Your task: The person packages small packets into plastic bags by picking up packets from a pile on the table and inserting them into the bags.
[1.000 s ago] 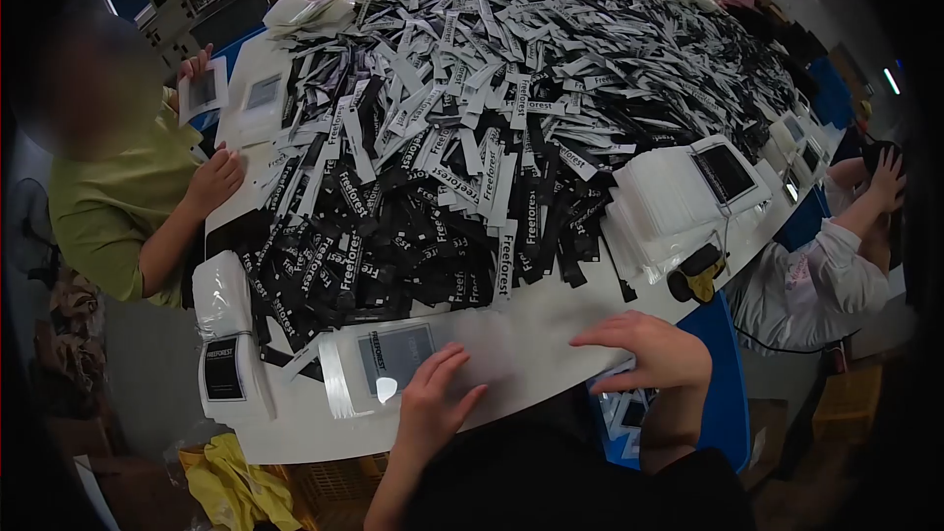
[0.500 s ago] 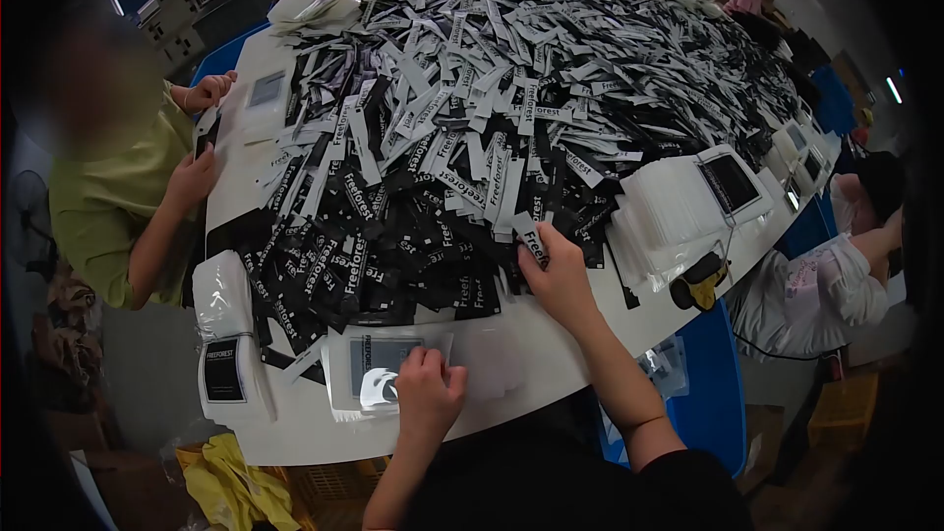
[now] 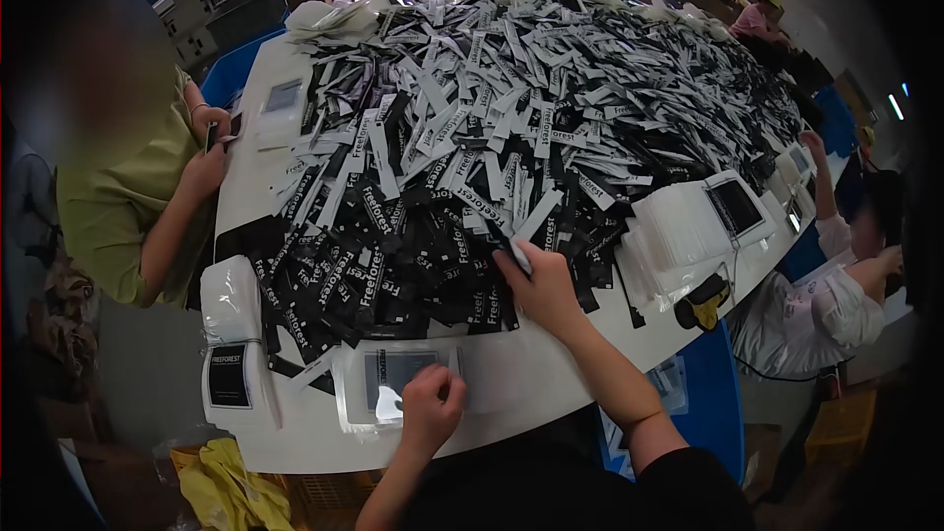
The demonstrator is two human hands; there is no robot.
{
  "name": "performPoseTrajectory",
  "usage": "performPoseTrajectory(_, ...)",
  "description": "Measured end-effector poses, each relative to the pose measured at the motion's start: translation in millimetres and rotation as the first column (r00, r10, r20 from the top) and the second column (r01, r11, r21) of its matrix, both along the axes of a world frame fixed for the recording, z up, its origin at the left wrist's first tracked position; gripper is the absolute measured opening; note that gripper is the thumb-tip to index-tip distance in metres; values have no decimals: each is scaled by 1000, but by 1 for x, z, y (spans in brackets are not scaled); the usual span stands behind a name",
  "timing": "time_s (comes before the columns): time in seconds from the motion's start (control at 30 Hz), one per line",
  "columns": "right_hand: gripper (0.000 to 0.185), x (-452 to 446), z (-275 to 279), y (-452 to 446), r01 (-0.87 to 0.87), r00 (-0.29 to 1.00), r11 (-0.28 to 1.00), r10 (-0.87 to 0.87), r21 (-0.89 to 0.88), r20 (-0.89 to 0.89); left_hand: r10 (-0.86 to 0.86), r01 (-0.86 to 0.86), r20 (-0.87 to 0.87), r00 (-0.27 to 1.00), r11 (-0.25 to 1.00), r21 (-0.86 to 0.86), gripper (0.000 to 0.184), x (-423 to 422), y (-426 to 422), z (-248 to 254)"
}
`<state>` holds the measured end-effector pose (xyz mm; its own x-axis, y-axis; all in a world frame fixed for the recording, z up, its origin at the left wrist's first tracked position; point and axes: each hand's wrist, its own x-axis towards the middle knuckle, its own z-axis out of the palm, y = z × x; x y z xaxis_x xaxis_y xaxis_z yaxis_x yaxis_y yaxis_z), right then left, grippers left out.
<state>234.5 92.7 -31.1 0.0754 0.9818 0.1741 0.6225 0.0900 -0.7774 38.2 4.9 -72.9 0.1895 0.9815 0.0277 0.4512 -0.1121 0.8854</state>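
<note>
My right hand (image 3: 543, 293) is closed on a narrow black-and-white packet (image 3: 516, 254) at the near edge of a big heap of similar "Freeforest" packets (image 3: 462, 152). Below it, my left hand (image 3: 433, 411) has its fingers curled in at the right side of a clear plastic bag (image 3: 354, 388) with a grey printed panel. The bag lies flat on the white table (image 3: 531, 403). What the left fingertips grip, if anything, is hidden.
Stacks of printed bags stand at the left (image 3: 228, 374) and right (image 3: 678, 226). A black-and-yellow object (image 3: 704, 305) lies near the right edge. A co-worker in a green top (image 3: 133, 206) handles something at left; another person in white (image 3: 816, 315) sits at right. Blue bins (image 3: 703, 383) stand below.
My right hand has drawn slightly left and down, with the packet now tilted in its fingers. My left hand has lowered a little and curled more. The person at right has raised an arm.
</note>
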Motion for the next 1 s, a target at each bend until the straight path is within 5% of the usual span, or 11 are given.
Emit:
performPoseTrajectory(0.03,16,6,1,-10,3,1000,1000,-3,2,4,-3,3,4,1000,1000,2,19,-1,0,-2)
performPoseTrajectory(0.1,15,14,-6,-41,28,890,998,3,63,-457,37,-34,98,995,999,-36,20,-4,-2,-7)
performPoseTrajectory(0.17,12,15,-15,-71,147,759,983,-40,111,-650,35,-31,124,992,999,-34,20,-2,-4,-6)
performPoseTrajectory(0.33,12,17,-34,-106,276,611,960,-146,37,-778,12,-11,122,992,1000,-15,18,1,0,-3)
performPoseTrajectory(0.37,12,13,-40,-109,276,610,960,-146,37,-779,5,-1,95,995,999,-37,18,0,1,-2)
performPoseTrajectory(0.43,18,7,-55,-112,228,892,947,-109,228,-439,-14,17,58,998,999,-50,18,-1,1,1)
performPoseTrajectory(0.5,21,4,-59,-115,193,899,969,-112,154,-423,-2,9,80,997,996,-84,20,-2,1,1)
performPoseTrajectory(0.57,22,6,-54,-123,200,835,920,19,336,-549,29,-18,83,996,991,-134,20,0,0,7)
performPoseTrajectory(0.67,18,8,-58,-113,182,922,975,-125,127,-365,46,-39,36,998,983,-181,21,-2,-7,4)
performPoseTrajectory(0.8,18,7,-61,-124,256,869,942,-126,216,-478,90,-87,16,996,987,-137,21,1,-12,4)
performPoseTrajectory(1.0,16,7,-57,-125,136,951,988,-110,74,-288,26,-7,136,990,990,-141,21,5,-17,22)
